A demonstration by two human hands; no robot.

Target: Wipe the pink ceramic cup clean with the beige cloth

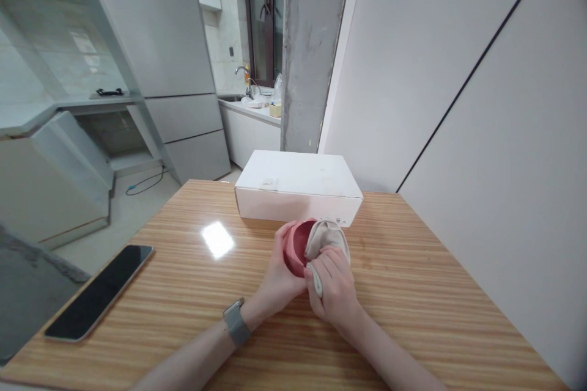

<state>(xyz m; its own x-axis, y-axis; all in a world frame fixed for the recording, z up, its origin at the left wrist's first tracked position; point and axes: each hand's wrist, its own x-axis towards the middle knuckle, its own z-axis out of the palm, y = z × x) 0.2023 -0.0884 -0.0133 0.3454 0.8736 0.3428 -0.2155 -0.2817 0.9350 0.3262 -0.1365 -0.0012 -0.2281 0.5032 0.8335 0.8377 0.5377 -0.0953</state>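
A pink cup (297, 249) is tilted on its side above the table, its mouth turned to the right. My left hand (280, 274) wraps round the cup's outer wall from the left, with a grey watch band on the wrist. A light beige cloth (328, 237) is bunched in my right hand (334, 286), whose fingers are closed over it. Part of the cloth touches the cup's rim and covers some of its opening. I cannot tell how far the cloth reaches inside.
A closed white box (298, 189) sits at the table's far side, just beyond the cup. A black-screened phone (101, 293) lies near the left edge of the wooden table (435, 305). White panels rise to the right; a fridge (156, 36) and sink counter stand behind.
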